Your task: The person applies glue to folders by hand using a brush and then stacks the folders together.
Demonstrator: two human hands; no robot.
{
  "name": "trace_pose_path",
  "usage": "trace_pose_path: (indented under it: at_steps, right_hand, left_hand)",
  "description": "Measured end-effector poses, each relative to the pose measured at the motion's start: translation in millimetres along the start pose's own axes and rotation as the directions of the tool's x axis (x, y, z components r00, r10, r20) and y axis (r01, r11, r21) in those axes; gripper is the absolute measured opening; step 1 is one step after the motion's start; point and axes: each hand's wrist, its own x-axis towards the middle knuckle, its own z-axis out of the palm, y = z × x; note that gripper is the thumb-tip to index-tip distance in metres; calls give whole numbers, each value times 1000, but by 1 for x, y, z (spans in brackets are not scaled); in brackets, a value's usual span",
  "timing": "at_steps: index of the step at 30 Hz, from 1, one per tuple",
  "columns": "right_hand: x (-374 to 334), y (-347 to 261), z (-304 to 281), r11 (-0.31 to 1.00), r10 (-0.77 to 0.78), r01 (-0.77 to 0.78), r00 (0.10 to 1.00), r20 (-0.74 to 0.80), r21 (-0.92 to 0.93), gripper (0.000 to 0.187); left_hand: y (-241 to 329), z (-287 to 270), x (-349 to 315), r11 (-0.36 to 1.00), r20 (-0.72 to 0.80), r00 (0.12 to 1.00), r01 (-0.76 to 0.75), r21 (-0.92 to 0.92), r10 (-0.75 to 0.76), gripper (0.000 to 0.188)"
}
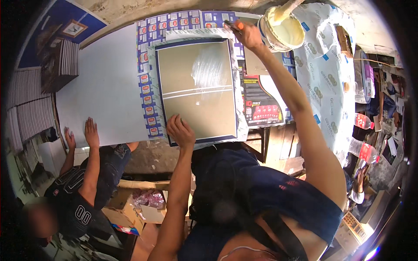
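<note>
A greyish-brown board [198,114] with a dark blue border lies in front of me. Two white lines run across it, and a white streaky smear [210,71] covers part of its upper right. My left hand [180,131] rests on the board's lower left corner, fingers loosely spread and bent. Above the far right corner, my right hand [249,35] is closed around a tool with a dark end and an orange part [239,26]; its exact kind is unclear. Just right of that hand stands a bucket [285,35] of creamy white paste, with a thick pale handle sticking out.
On the left, another person's hands [90,132] lie on a large pale sheet [104,87]. Stacks of striped-edged sheets [32,108] stand at far left. Printed wrapping [322,82] covers the right side, near plastic bottles [363,121]. An open carton [124,211] sits below.
</note>
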Motion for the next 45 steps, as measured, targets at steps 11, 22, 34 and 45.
trace_pose_path:
  at_steps: [11,22,34,45]
  right_hand:
    - [27,-25,-7,971,-201,215,972,-122,109,22]
    - [70,-94,5,640,-706,468,671,227,609,22]
    - [134,-150,58,810,-586,505,717,377,297,33]
    - [160,-212,60,689,-716,721,692,-93,73,32]
  left_hand:
    - [-5,1,-5,1000,20,1000,-7,28,6,31]
    - [-7,-4,-3,998,5,1000,8,-61,-7,35]
    - [-8,-9,4,997,30,999,16,-75,-14,36]
    - [-9,-14,6,993,51,998,33,-110,-27,35]
